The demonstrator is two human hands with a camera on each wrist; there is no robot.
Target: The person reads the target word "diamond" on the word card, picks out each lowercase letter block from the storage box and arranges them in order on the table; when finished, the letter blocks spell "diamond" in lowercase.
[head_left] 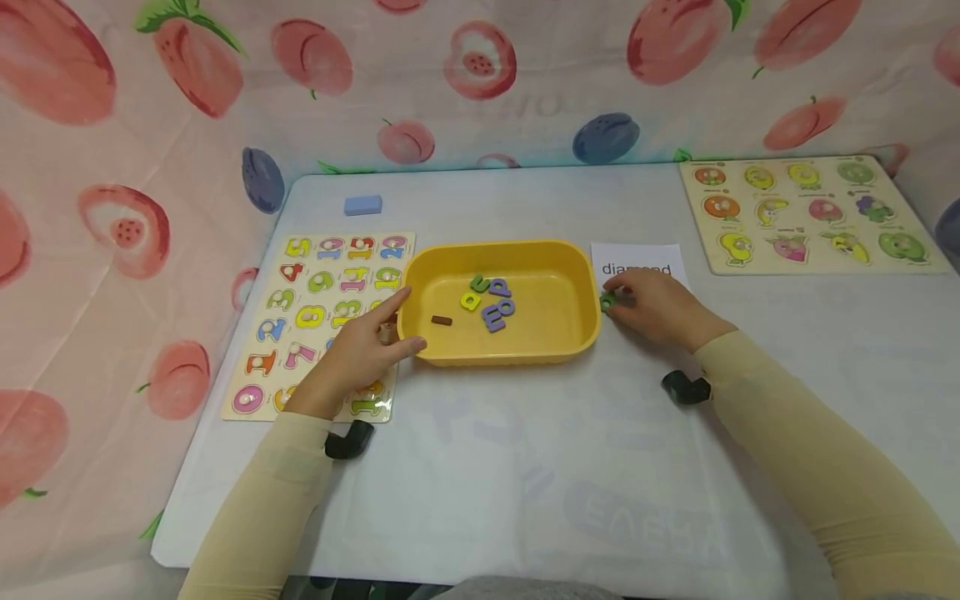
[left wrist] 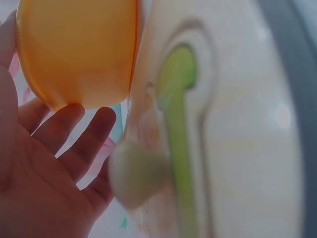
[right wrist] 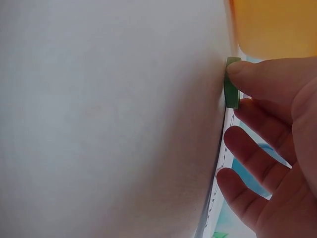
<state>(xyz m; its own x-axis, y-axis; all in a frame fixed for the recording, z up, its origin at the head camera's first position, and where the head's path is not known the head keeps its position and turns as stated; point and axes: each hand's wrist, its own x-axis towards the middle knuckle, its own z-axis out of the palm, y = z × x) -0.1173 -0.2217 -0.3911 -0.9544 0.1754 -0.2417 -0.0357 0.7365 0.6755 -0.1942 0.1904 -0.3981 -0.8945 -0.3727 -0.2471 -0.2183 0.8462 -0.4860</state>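
A yellow tray (head_left: 510, 348) lies mid-table. In it are a green letter (head_left: 480, 284), a yellow letter (head_left: 470, 301), several purple letters (head_left: 493, 318) and a brown bar-shaped piece (head_left: 442, 320). My left hand (head_left: 360, 354) rests against the tray's left end, thumb and fingers spread and fairly straight; the left wrist view shows the fingertips (left wrist: 73, 111) at its wall. Beside the tray's right end, my right hand (head_left: 660, 308) pinches a small green letter (right wrist: 232, 83) between thumb and finger, close to the table. The hand partly covers a white card (head_left: 637, 254) reading "diamond".
A number puzzle board (head_left: 258, 408) lies at left, partly under my left hand and reaching to the tray. A blue block (head_left: 363, 205) sits behind it. The fruit puzzle board (head_left: 750, 262) is at the back right. Fruit-printed cloth hangs behind the table (head_left: 525, 483).
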